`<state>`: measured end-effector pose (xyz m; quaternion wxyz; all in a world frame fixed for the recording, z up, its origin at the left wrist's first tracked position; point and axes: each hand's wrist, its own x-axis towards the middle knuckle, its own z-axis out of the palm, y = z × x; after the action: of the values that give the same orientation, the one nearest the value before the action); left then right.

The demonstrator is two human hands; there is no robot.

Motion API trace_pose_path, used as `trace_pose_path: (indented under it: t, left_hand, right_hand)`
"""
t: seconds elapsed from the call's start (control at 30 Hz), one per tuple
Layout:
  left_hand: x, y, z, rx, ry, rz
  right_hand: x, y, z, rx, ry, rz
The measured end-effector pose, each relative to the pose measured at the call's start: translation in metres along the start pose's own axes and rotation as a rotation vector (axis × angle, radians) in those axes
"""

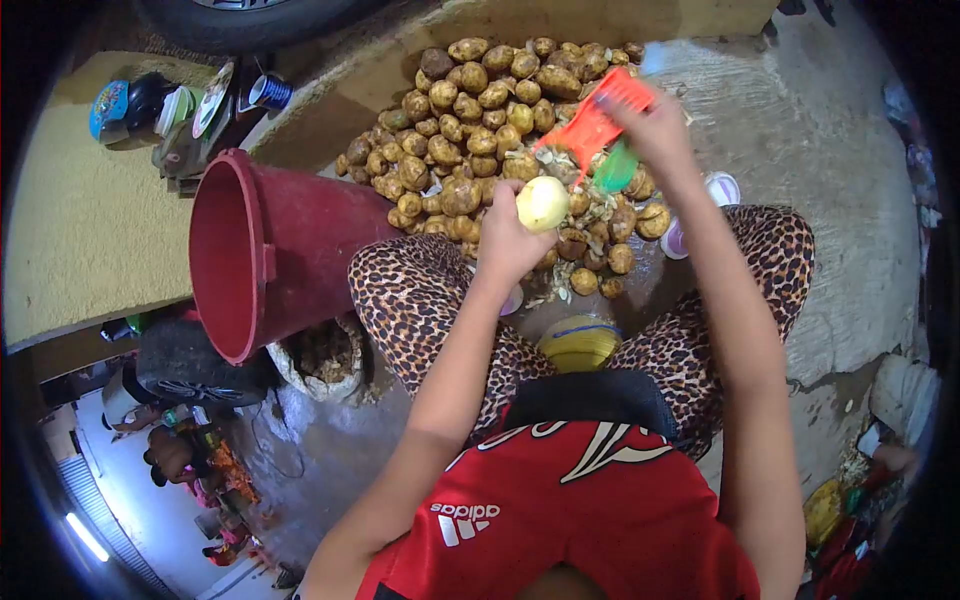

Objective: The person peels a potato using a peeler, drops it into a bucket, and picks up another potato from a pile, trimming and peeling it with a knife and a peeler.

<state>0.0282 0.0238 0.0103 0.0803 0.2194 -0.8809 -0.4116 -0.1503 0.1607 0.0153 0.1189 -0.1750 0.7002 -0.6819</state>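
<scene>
My left hand (510, 238) is closed around a pale, peeled potato (543, 204), held up over the pile. My right hand (652, 130) is closed on a bright orange plastic tool (590, 128), raised to the right of the potato and apart from it. Its exact kind I cannot make out. Just below it shows a green plastic piece (616, 166); whether it belongs to the tool is unclear. Beneath both hands lies a heap of unpeeled brown potatoes (460, 196), with pale peelings (598, 212) scattered at its near right side.
A large dark red bucket (325, 225) stands left of the pile, beside an open sack (318, 362). Between my legs is a yellow container (580, 345). A tire (255, 25) is at the top, a low wall (90, 220) at left. People (185, 450) sit at lower left.
</scene>
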Motion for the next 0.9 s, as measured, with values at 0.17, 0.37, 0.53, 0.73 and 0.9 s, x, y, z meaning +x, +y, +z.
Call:
trace_pose_path:
  t: [0.17, 0.37, 0.53, 0.73, 0.9]
  left_hand:
    - [-0.002, 0.003, -0.008, 0.003, -0.056, 0.022]
    - [0.004, -0.008, -0.012, -0.111, -0.114, 0.077]
    - [0.006, -0.019, -0.024, -0.438, -0.211, 0.041]
    - [0.012, -0.023, -0.031, -1.264, -0.114, -0.216]
    - [0.017, -0.032, -0.017, -1.585, -0.266, -0.445]
  right_hand:
    - [0.002, 0.016, -0.004, -0.227, 0.122, -0.106]
    - [0.003, 0.011, -0.010, 0.070, -0.016, 0.184]
    - [-0.001, 0.008, -0.001, 0.043, -0.123, 0.214]
    - [-0.012, -0.015, 0.000, -0.005, -0.407, 0.285]
    - [-0.015, -0.025, 0.012, -0.010, -0.444, 0.230]
